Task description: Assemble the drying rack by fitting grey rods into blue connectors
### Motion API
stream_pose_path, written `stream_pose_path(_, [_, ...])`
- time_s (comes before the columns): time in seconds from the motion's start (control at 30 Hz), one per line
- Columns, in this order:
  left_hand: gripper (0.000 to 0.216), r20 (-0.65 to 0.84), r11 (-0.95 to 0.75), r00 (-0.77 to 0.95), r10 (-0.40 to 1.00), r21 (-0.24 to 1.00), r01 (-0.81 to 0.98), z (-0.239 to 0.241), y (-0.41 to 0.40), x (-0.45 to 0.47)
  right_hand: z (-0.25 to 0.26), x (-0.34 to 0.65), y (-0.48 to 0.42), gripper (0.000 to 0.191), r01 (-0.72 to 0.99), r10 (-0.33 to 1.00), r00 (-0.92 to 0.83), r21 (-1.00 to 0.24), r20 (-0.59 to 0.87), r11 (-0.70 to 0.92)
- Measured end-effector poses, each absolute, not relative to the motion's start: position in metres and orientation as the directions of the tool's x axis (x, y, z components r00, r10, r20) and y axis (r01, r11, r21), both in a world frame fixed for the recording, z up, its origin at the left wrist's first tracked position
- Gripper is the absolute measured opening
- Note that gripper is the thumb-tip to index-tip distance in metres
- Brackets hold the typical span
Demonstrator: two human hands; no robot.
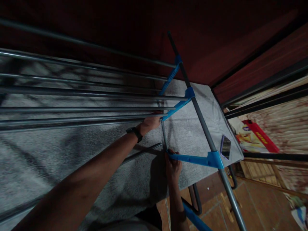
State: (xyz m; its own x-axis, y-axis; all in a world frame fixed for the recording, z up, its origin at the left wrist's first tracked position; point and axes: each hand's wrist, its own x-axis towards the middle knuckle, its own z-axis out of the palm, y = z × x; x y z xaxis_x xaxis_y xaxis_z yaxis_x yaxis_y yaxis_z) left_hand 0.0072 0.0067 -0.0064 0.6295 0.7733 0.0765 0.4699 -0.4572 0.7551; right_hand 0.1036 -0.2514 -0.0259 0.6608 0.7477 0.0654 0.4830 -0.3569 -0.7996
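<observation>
A clothes drying rack with grey metal rods (96,93) and blue plastic brackets stands across the view. My left hand (151,123), with a dark watch on the wrist, is closed at the rod ends beside the middle blue bracket (178,108); its fingers are partly hidden by the rods. Nearer to me, my right hand (173,166) grips the inner end of the lower blue bracket (192,158). A thin metal rod (164,134) runs between the two hands. Both brackets are attached to a thick slanting tube (203,122) on the right.
Grey cloth (192,128) covers the surface beneath the rack. On its right edge lies a phone (225,147). A loose-looking tube end (154,147) sticks out under my left forearm. Beyond are a red and yellow package (258,136), dark metal bars and a tiled floor (255,199).
</observation>
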Motion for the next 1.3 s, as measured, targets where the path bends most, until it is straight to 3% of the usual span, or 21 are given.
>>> stream_pose_path(0.17, [0.037,0.08,-0.477,0.627,0.775,0.725,0.497,-0.008,0.007,0.008,-0.024,0.102,-0.251,0.044,0.442,0.755,0.656,-0.825,0.029,-0.352])
stream_pose_path(0.43, [0.042,0.062,-0.498,0.625,0.778,0.668,0.553,-0.002,0.004,0.006,-0.033,0.11,-0.249,0.048,0.492,0.763,0.636,-0.821,0.111,-0.291])
stream_pose_path(0.8, [0.063,0.017,-0.547,0.65,0.759,0.557,0.625,0.019,-0.015,0.001,-0.037,0.111,-0.248,0.05,0.565,0.774,0.608,-0.781,0.175,-0.267])
stream_pose_path(1.07, [0.065,0.011,-0.525,0.573,0.819,0.417,0.742,0.025,-0.052,-0.043,-0.033,0.105,-0.256,0.056,0.591,0.797,0.567,-0.777,0.209,-0.217])
stream_pose_path(1.3, [0.049,0.11,-0.501,0.508,0.854,0.438,0.747,0.029,-0.156,-0.127,-0.03,0.086,-0.301,0.052,0.568,0.725,0.627,-0.804,0.286,-0.174])
